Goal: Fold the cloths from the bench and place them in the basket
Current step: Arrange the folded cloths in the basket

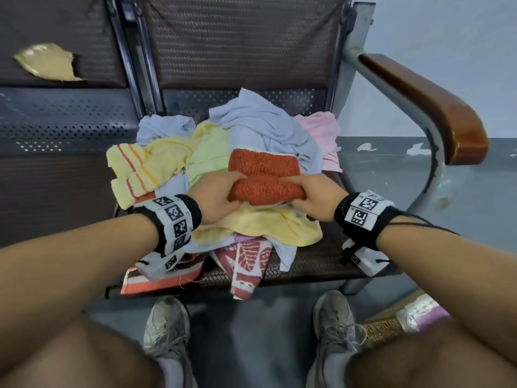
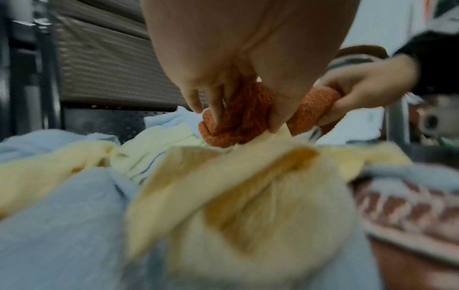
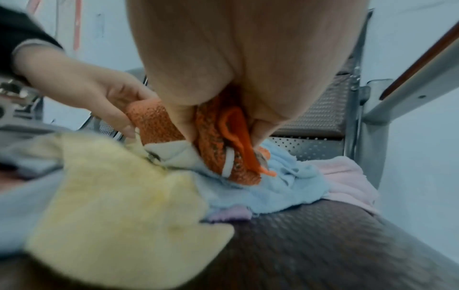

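Head view, left hand and right hand gripping folded orange cloth

Pale blue-grey painted wall with darker grey lower band, grey floor, brown wooden armrest fixed on chipped grey metal frame

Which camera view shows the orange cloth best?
The head view: the whole orange cloth shows, folded, on the pile, held by left hand and right hand. Each wrist view shows only one gripped end, partly hidden by fingers.
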Demonstrator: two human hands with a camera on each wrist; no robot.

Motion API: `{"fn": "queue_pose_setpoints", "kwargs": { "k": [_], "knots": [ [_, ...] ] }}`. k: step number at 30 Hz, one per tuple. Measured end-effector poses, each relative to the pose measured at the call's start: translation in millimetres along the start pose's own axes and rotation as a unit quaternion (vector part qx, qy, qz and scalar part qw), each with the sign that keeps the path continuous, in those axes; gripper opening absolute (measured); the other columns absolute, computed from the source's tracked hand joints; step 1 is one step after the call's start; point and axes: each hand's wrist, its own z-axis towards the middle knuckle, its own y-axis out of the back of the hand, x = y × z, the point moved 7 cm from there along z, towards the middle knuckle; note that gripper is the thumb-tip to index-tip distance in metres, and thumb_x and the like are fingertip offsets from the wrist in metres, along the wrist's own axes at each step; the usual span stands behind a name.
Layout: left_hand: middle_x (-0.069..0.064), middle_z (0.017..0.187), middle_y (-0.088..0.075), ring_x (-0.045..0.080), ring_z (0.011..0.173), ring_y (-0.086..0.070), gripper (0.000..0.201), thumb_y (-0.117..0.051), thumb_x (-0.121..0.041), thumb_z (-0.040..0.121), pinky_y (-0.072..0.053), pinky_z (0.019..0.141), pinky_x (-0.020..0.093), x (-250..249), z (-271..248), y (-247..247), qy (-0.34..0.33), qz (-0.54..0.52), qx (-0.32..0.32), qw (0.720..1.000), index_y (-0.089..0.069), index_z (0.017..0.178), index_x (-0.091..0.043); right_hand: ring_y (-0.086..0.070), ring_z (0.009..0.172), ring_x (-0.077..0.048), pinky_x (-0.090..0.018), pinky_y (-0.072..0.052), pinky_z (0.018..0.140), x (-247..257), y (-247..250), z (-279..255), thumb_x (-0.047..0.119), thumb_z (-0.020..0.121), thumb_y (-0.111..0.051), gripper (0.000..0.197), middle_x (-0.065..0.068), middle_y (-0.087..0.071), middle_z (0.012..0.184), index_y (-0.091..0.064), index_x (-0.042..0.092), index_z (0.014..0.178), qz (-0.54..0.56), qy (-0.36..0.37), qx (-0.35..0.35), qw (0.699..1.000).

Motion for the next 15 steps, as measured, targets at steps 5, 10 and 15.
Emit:
{"fn": "queue_pose_setpoints", "kwargs": {
  "k": [5,10,15],
  "knots": [
    [-0.004,0.095,-0.073,0.016,0.089,-0.066,0.022,-0.075,-0.033,0.082,-0.050,0.083,0.036,1,-8,22,0.020,-0.130,-0.036,0.991,-0.072,0.102,-0.025,-0.056,0.063,-0.007,-0.024,-0.042,0.066,-3,26,-18,0.022,0.078,-0.069,0.020,0.007,-0.066,0.074,-0.071,0.030,0.096,0.069,-0.014,-0.051,0.996],
    [-0.005,0.092,-0.068,0.017,0.085,-0.064,0.017,-0.061,-0.042,0.094,-0.042,0.071,0.030,9,-9,15,0.107,-0.272,-0.056,0.955,-0.065,0.095,-0.026,-0.064,0.062,-0.011,-0.029,-0.055,0.063,-17,17,-26,0.038,0.079,-0.068,0.025,0.004,-0.068,0.073,-0.066,0.015,0.090,0.244,-0.099,-0.029,0.964],
    [0.004,0.112,-0.059,0.021,0.099,-0.057,0.040,-0.062,-0.039,0.093,-0.042,0.081,0.029,12,-9,14,0.147,-0.149,-0.129,0.969,-0.051,0.123,-0.015,-0.067,0.100,-0.020,-0.041,-0.052,0.097,-26,-14,-19,0.042,0.092,-0.065,0.036,-0.004,-0.071,0.110,-0.063,0.012,0.113,0.228,-0.171,0.013,0.959]
  ]
}}
